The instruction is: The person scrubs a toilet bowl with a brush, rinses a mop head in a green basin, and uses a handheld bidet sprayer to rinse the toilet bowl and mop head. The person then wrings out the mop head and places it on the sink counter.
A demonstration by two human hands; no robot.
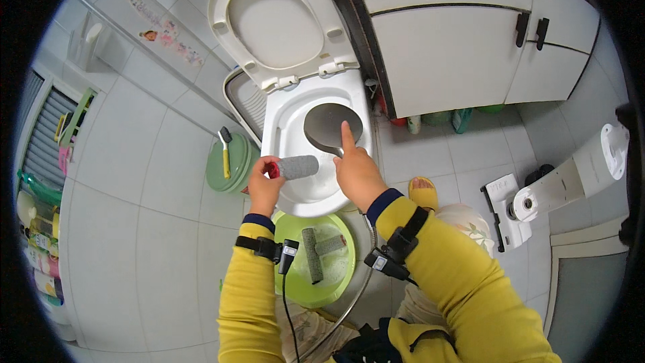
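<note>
My left hand [265, 186] grips the red-lined end of a grey fabric roller [298, 167], which points right over the toilet bowl [315, 189]. A round metallic-grey shower head [330, 126] is in my right hand [362, 175]. My fingers wrap its handle, while the index finger lies extended along its back. The head faces down over the bowl, so its spray face is hidden. From my right hand a metal shower hose [370, 267] runs down toward my lap. Below the bowl, a light green basin [347, 257] contains two more grey rollers [312, 257] among suds.
The toilet seat [221, 5] stands raised. To the left, a brush [226, 161] lies on a green lidded bucket [214, 176]. A white cabinet [443, 55] is at right, above bottles. White appliance parts [549, 191] stand on the right floor. Bottles [45, 257] line the left side.
</note>
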